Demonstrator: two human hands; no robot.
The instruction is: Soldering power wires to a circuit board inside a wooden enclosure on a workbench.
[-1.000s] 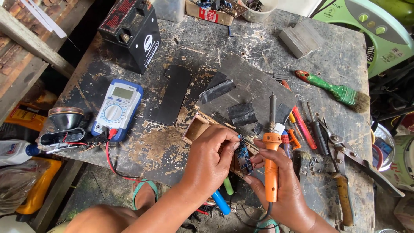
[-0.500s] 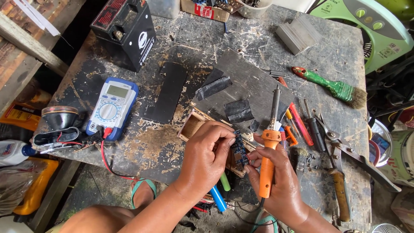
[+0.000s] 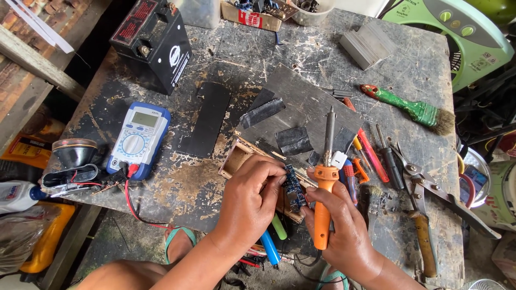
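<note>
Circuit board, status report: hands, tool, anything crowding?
Left hand pinching small blue circuit board. Right hand gripping orange soldering iron, tip up. Small wooden box close beside.

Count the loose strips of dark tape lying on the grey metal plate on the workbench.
2. One strip of dark tape lies at the upper left of the grey metal plate; the other sits lower, left of the soldering iron. The hands may hide others.

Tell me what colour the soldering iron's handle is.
Orange, on the soldering iron in the right hand; head view.
</note>
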